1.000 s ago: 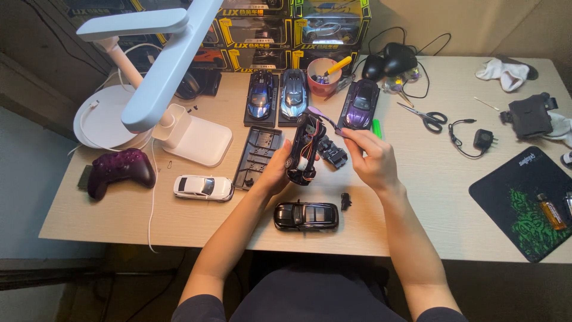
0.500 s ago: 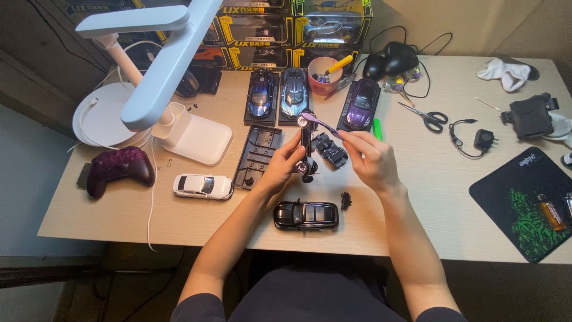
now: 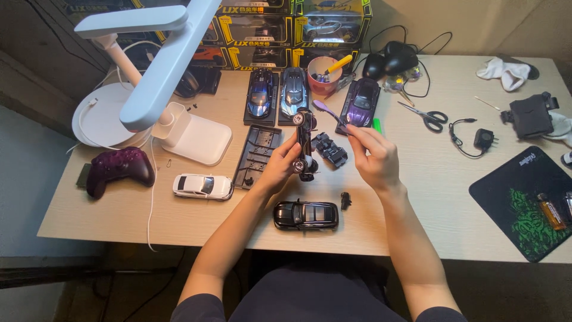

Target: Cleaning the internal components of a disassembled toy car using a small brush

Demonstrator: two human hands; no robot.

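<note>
My left hand point(image 3: 280, 169) holds a dark toy car chassis point(image 3: 305, 143) on edge above the desk, its wheels at the top and bottom. My right hand point(image 3: 374, 156) grips a thin purple tool point(image 3: 329, 111) whose tip points toward the chassis top. A loose black car part point(image 3: 330, 149) lies between my hands. A black base plate point(image 3: 259, 154) lies left of my left hand. A black toy car point(image 3: 305, 215) stands in front of me, with a small black piece point(image 3: 345, 200) beside it.
A white desk lamp point(image 3: 164, 77) rises at the left over its base. A dark red game controller point(image 3: 118, 169) and white toy car point(image 3: 202, 186) lie at the left. Blue point(image 3: 260, 95), grey point(image 3: 294, 90) and purple point(image 3: 359, 101) toy cars, a pink cup point(image 3: 322, 76), scissors point(image 3: 426, 115), mouse pad point(image 3: 527, 200).
My left hand has turned the chassis more upright and edge-on. My right hand with the purple tool has shifted slightly toward it.
</note>
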